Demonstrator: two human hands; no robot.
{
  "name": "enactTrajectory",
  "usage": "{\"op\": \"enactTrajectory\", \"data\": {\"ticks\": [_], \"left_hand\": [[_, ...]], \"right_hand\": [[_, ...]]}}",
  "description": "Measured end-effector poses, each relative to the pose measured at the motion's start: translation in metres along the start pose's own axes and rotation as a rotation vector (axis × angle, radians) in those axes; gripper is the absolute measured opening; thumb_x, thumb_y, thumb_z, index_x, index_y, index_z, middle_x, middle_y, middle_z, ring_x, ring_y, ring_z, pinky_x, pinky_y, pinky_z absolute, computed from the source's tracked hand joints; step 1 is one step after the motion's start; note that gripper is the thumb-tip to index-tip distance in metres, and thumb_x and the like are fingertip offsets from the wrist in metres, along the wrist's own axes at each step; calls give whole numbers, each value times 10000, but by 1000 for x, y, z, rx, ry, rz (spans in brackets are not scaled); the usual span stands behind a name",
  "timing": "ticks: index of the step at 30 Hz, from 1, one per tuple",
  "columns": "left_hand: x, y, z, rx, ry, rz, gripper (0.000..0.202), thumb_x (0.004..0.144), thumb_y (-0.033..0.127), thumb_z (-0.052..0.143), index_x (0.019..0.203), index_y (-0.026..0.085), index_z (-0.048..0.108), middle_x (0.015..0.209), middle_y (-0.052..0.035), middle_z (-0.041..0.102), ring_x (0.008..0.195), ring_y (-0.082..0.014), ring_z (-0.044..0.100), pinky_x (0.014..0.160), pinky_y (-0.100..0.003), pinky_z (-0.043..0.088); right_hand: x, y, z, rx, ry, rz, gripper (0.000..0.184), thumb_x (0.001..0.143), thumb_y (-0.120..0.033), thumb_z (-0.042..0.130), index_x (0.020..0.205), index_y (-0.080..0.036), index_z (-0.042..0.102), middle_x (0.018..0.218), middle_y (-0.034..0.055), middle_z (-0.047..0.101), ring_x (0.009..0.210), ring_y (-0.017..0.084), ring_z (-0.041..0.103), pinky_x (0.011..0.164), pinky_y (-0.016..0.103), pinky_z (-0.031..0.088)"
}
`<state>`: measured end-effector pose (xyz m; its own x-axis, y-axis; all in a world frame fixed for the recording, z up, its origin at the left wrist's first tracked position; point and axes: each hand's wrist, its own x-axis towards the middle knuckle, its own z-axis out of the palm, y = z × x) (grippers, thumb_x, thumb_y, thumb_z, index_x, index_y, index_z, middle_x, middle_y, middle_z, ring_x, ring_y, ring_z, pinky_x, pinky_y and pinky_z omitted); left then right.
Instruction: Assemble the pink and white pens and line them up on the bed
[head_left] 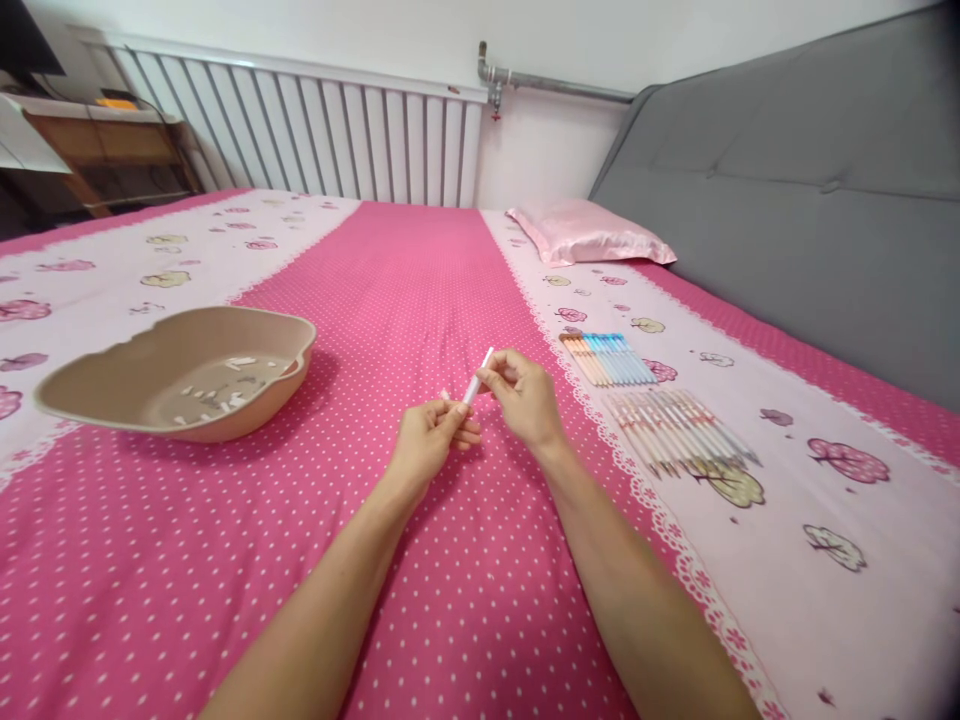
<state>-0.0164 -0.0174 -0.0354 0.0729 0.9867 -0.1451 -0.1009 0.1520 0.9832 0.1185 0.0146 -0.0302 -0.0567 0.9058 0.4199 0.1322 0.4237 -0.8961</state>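
Note:
My right hand (523, 394) pinches a thin white pen (478, 379) that points up and away over the pink dotted bedsheet (420, 280). My left hand (429, 438) is closed just below it, fingertips at the pen's lower end, where a small pale piece shows. A row of orange and blue pens (606, 358) lies to the right, and a second row of pale pens (679, 430) lies nearer to me. A beige shallow basin (176, 372) with several small white bits inside stands to the left.
A pink satin pillow (589, 234) lies at the far right by the grey padded headboard (795, 190). A white radiator (315, 130) lines the far wall. A wooden table (105, 150) stands at the far left.

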Motion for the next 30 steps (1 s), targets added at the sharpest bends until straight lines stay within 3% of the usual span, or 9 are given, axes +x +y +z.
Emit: {"op": "enactTrajectory", "data": {"ticks": [3, 7, 12, 22, 30], "left_hand": [[-2, 0, 1, 34, -19, -33, 181, 793, 260, 651, 733, 91, 623, 640, -83, 689, 561, -136, 645, 595, -264, 505], [-7, -2, 10, 12, -70, -72, 161, 771, 235, 678, 717, 90, 634, 669, -86, 697, 593, -140, 659, 613, -263, 512], [-8, -3, 15, -55, -72, -49, 149, 787, 243, 664, 766, 103, 619, 689, -77, 699, 615, -130, 660, 637, -250, 503], [-7, -1, 6, -21, -72, 63, 123, 870, 248, 521, 878, 130, 558, 760, -53, 672, 675, -134, 645, 668, -270, 487], [-6, 0, 4, -77, -95, 52, 125, 859, 147, 481, 950, 126, 564, 838, -73, 678, 702, -142, 652, 667, -276, 508]], "right_hand": [[3, 4, -6, -29, 130, 32, 158, 819, -334, 566, 725, -208, 548, 684, -4, 640, 670, 147, 654, 626, 262, 500], [16, 8, -27, 122, 520, 201, 150, 766, -302, 611, 722, -197, 513, 650, -8, 644, 604, 138, 658, 456, 192, 403], [21, 3, -30, 298, 363, 233, 187, 716, -292, 670, 718, -189, 514, 580, -36, 630, 550, 120, 649, 478, 182, 436], [16, 2, -28, 477, 283, 329, 247, 680, -291, 722, 708, -194, 497, 605, -59, 631, 573, 85, 645, 516, 155, 466], [16, -1, -26, 467, 355, 312, 197, 707, -258, 687, 720, -197, 500, 619, -57, 644, 587, 86, 648, 519, 157, 461]]}}
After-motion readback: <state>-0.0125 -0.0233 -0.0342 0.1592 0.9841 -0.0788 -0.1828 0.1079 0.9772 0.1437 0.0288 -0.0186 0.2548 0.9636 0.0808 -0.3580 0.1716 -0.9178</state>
